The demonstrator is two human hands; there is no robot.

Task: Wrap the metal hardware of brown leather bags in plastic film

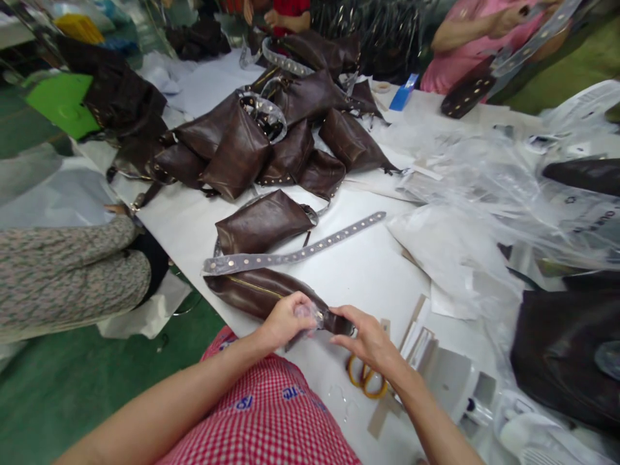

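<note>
the left hand [285,320] is seen at the near edge of the bench [368,265], its fingers [303,303] curled and pinching a crumpled scrap of clear film [312,315] against the narrow end of a dark brown bag [247,290]. the right hand [368,339] is set just beside it, with thumb and fingers pressed together on the tip of the same bag end. the bag is laid flat along the bench edge, directly ahead of the person's red checked garment [261,413], with a gold zip line showing along its upper side.

orange-handled scissors [365,382] are found on the bench beneath the right wrist, partly covered by it. a studded strap [290,256] wrapped in film is laid just beyond the held bag, touching a second brown bag [261,223]. a heap of similar bags [252,142] is piled further back. loose plastic sheeting [508,187] is spread over the right of the bench. a co-worker's patterned sleeve [62,271] is noted at the left, and another person in pink [465,39] at the far side.
</note>
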